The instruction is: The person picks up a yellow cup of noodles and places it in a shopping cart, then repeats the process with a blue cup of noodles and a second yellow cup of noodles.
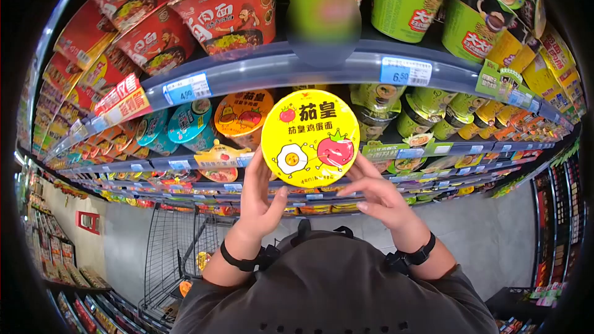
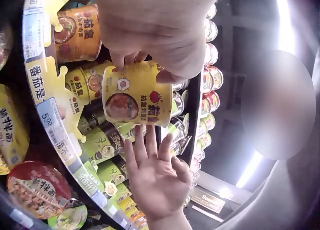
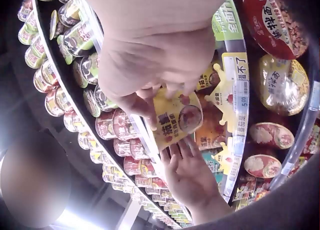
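A yellow instant noodle cup [image 1: 310, 138] with a tomato and egg on its lid is held in front of the shelf, lid toward the head camera. My left hand [image 1: 261, 198] grips it from the left, fingers along its side and thumb at the near edge; the left wrist view shows the cup's printed wall [image 2: 135, 94] beyond this hand. At the cup's right side, my right hand [image 1: 382, 196] has its fingers loosely spread, thumb apart. In the left wrist view the right hand's fingers [image 2: 151, 142] extend nearly straight to the cup's edge, palm showing.
Behind the cup, an orange noodle cup [image 1: 242, 114] and blue cups [image 1: 190, 125] line a shelf. Red noodle tubs [image 1: 229, 15] and green tubs [image 1: 402, 3] stand above, behind a shelf edge with price tags [image 1: 405, 72]. A wire shopping cart [image 1: 170, 241] stands at lower left.
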Demonstrator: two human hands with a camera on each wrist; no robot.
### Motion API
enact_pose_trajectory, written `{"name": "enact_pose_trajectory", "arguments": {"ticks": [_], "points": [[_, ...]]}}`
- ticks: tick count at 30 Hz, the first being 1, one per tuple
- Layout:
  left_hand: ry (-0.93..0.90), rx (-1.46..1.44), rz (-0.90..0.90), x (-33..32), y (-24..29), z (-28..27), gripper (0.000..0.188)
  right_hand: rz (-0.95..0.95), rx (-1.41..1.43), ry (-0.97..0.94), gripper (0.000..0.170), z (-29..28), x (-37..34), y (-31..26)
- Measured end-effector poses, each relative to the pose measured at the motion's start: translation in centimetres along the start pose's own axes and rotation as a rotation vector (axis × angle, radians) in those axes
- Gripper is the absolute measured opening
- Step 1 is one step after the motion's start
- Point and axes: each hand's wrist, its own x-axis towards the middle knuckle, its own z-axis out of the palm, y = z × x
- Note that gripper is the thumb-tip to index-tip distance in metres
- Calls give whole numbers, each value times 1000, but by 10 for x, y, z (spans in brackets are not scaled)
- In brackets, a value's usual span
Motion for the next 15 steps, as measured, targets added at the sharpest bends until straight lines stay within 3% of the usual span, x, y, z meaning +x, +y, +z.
{"name": "enact_pose_trajectory", "arguments": {"ticks": [5, 7, 9, 11, 13, 15], "points": [[32, 55, -72, -58, 32, 19, 86, 13, 101, -42, 32, 19, -45, -9], [43, 64, -227, -79, 51, 27, 88, 23, 126, -78, 32, 24, -67, -6], [36, 164, -237, -107, 50, 26, 86, 111, 203, -40, 33, 29, -94, 3], [-89, 249, -286, -125, 58, 29, 84, 130, 246, -58, 35, 31, -119, 11], [-82, 269, -335, -141, 64, 35, 83, 316, 410, -12, 40, 34, -146, 15], [-227, 345, -511, -153, 69, 37, 83, 388, 460, 21, 45, 35, -169, 21]]}}
